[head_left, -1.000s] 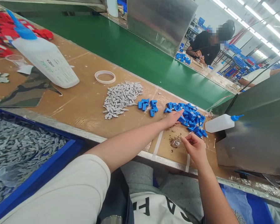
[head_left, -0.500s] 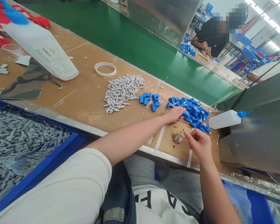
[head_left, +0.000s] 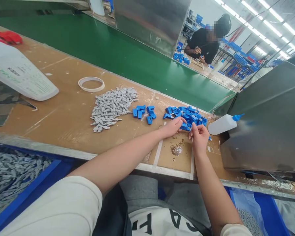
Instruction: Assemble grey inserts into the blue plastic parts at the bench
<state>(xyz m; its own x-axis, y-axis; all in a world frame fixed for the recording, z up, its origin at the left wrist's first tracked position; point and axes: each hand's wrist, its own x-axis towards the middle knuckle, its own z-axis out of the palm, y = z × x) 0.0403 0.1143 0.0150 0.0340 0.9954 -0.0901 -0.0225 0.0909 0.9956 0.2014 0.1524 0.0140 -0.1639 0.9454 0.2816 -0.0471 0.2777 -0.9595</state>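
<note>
At the near edge of a heap of small blue plastic parts (head_left: 193, 114), my left hand (head_left: 172, 127) is closed on one blue plastic part (head_left: 186, 127). Close by on its right, my right hand (head_left: 200, 136) is pinched shut, fingertips at that part. Whatever is between the right fingertips is too small to make out. Below the hands stands a small clear jar (head_left: 177, 150) with wet spots around it on the brown board. A few blue parts (head_left: 140, 112) lie apart, left of the heap.
Farther left are a pile of grey pieces (head_left: 113, 106), a tape roll (head_left: 91, 84) and a large white bottle (head_left: 22, 73). A smaller white bottle (head_left: 222, 125) stands by the metal panel (head_left: 265, 121) at right. Beyond the green belt (head_left: 137, 83) a person works.
My right hand has moved from beside the jar up to the blue part at my left fingertips. The view has shifted, and my left hand still holds the part.
</note>
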